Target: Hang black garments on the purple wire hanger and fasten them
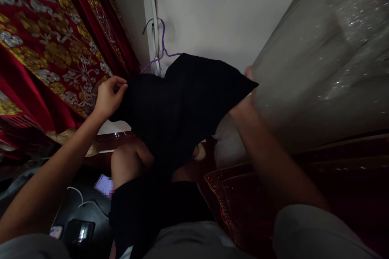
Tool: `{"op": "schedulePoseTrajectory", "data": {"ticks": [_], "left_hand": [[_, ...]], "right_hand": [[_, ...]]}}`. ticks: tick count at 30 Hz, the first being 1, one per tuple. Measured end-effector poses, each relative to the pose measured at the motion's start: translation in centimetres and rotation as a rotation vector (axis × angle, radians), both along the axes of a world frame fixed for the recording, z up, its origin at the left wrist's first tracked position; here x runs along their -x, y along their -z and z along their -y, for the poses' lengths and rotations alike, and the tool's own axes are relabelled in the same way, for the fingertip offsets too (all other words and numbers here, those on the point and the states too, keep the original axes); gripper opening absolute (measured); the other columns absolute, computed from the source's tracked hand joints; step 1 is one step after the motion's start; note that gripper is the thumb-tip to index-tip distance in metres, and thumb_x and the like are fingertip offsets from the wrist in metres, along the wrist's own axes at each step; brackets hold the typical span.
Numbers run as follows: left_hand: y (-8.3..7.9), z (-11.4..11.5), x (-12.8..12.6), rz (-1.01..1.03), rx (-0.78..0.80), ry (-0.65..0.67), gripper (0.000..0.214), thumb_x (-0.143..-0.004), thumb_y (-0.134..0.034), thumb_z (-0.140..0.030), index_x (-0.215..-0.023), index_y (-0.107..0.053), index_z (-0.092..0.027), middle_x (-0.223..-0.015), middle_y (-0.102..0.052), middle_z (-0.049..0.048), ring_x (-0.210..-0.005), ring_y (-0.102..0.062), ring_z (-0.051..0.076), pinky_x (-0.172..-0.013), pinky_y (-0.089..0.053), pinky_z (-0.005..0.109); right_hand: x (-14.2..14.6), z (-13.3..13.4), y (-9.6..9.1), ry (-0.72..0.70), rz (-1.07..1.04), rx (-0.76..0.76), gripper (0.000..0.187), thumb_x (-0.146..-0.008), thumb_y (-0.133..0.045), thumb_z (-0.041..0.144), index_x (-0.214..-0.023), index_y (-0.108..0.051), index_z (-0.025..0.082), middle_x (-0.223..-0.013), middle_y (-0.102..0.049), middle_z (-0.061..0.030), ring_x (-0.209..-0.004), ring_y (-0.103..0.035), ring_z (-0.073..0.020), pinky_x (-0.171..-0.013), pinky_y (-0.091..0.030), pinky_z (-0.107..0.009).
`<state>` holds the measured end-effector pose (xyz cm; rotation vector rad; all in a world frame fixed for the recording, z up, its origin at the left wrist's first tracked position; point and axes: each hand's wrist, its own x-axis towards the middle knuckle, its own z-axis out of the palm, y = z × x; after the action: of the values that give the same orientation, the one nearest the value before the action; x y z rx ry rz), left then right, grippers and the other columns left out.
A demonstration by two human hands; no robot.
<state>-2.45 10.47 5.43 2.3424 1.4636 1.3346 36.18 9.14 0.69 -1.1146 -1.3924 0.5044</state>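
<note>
A black shirt (179, 101) is spread in front of me, with a purple hanger (164, 46) showing at its neckline. The hook stands against a pale upright strip by the wall. At the shirt's left edge, my left hand (109, 95) is closed, pinching the cloth between thumb and fingers. My right hand (249, 91) is at the pointed right side of the shirt, mostly behind the cloth. Only blurred parts of that hand show, so its grip is hidden. The shirt's lower part hangs toward my knees.
Red curtains (57, 36) with gold and silver patterns hang at left. A large plastic-wrapped object (319, 56) leans at right beside dark red furniture (243, 198). Low at left, a lit phone (104, 185) and a white cable (82, 200) lie on a black surface (91, 174).
</note>
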Motion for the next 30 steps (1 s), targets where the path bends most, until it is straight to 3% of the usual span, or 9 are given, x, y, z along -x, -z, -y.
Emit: {"op": "schedulePoseTrajectory", "data": {"ticks": [2, 5, 10, 13, 18, 20, 23, 26, 30], "left_hand": [[-0.2, -0.1, -0.3, -0.003, -0.046, -0.043, 0.011, -0.093, -0.062, -0.023, -0.099, -0.070, -0.018, -0.091, -0.071, 0.0058, -0.088, -0.068, 0.020, -0.090, -0.054, 0.035], [-1.0, -0.6, -2.2, -0.014, -0.140, -0.017, 0.018, -0.099, -0.060, -0.030, -0.113, -0.067, -0.022, -0.110, -0.071, 0.0068, -0.110, -0.066, 0.023, -0.106, -0.048, 0.040], [-2.7, 0.1, -7.1, -0.022, -0.240, 0.237, 0.046, -0.106, -0.051, -0.052, -0.145, -0.049, -0.027, -0.151, -0.051, 0.0062, -0.147, -0.042, 0.028, -0.124, -0.032, 0.047], [-3.3, 2.0, -8.8, 0.229, -0.029, 0.296, 0.048, -0.108, -0.038, -0.059, -0.137, -0.054, -0.025, -0.127, -0.064, 0.0079, -0.127, -0.063, 0.026, -0.104, -0.053, 0.040], [-1.9, 6.3, -6.8, 0.472, 0.447, 0.257, 0.038, -0.098, -0.055, -0.046, -0.124, -0.060, -0.019, -0.095, -0.068, 0.0059, -0.081, -0.071, 0.018, -0.070, -0.059, 0.030], [-0.9, 8.0, -4.5, 0.488, 0.624, 0.203, 0.038, -0.090, -0.059, -0.036, -0.123, -0.060, -0.017, -0.094, -0.068, 0.0063, -0.074, -0.068, 0.016, -0.062, -0.056, 0.027], [-0.1, 10.2, -1.2, 0.294, 0.789, 0.200, 0.043, -0.084, -0.059, -0.029, -0.125, -0.063, -0.018, -0.094, -0.069, 0.0058, -0.070, -0.065, 0.015, -0.055, -0.049, 0.024], [-0.7, 11.6, 1.0, 0.003, 0.716, 0.271, 0.038, -0.083, -0.058, -0.027, -0.119, -0.069, -0.021, -0.094, -0.072, 0.0039, -0.077, -0.066, 0.017, -0.064, -0.052, 0.025], [-2.2, 11.2, 2.4, -0.138, 0.524, 0.224, 0.028, -0.087, -0.053, -0.025, -0.106, -0.074, -0.022, -0.098, -0.075, 0.0033, -0.088, -0.068, 0.019, -0.078, -0.056, 0.030]], "right_hand": [[-0.7, 0.4, -0.9, -0.015, -0.243, 0.007, 0.056, -0.098, -0.051, 0.067, -0.091, -0.071, 0.015, -0.109, -0.072, -0.0140, -0.109, -0.067, -0.0299, -0.086, -0.057, -0.040], [-0.5, 1.7, -3.7, -0.004, -0.430, -0.001, 0.032, -0.079, -0.081, 0.044, -0.083, -0.067, 0.015, -0.097, -0.071, -0.0109, -0.107, -0.067, -0.0279, -0.086, -0.055, -0.039], [3.1, 5.8, -7.1, -0.007, -0.627, -0.087, 0.030, -0.082, -0.075, 0.045, -0.090, -0.067, 0.017, -0.105, -0.069, -0.0107, -0.119, -0.066, -0.0302, -0.100, -0.056, -0.045], [6.7, 9.7, -5.9, 0.035, -0.317, -0.114, 0.033, -0.092, -0.062, 0.053, -0.107, -0.070, 0.024, -0.117, -0.068, -0.0069, -0.124, -0.064, -0.0290, -0.106, -0.053, -0.046], [11.8, 13.7, -2.2, -0.628, 0.377, -0.005, 0.038, -0.086, -0.071, 0.056, -0.112, -0.073, 0.029, -0.115, -0.072, -0.0085, -0.110, -0.067, -0.0314, -0.094, -0.057, -0.048], [11.9, 12.6, -1.1, -0.729, 0.343, 0.005, 0.036, -0.090, -0.068, 0.057, -0.107, -0.074, 0.026, -0.115, -0.073, -0.0092, -0.109, -0.069, -0.0287, -0.097, -0.056, -0.046], [10.3, 8.7, 0.3, -0.539, 0.231, -0.044, 0.031, -0.097, -0.060, 0.052, -0.109, -0.072, 0.026, -0.120, -0.071, -0.0084, -0.118, -0.067, -0.0258, -0.107, -0.051, -0.045], [8.6, 4.4, 2.3, -0.282, 0.264, -0.083, 0.049, -0.088, -0.069, 0.050, -0.130, -0.064, 0.026, -0.143, -0.059, -0.0128, -0.139, -0.053, -0.0296, -0.122, -0.039, -0.048], [7.8, 2.1, 4.9, -0.470, 0.225, 0.142, 0.044, -0.087, -0.063, 0.061, -0.109, -0.067, 0.024, -0.122, -0.069, -0.0097, -0.122, -0.064, -0.0284, -0.109, -0.049, -0.046]]}}
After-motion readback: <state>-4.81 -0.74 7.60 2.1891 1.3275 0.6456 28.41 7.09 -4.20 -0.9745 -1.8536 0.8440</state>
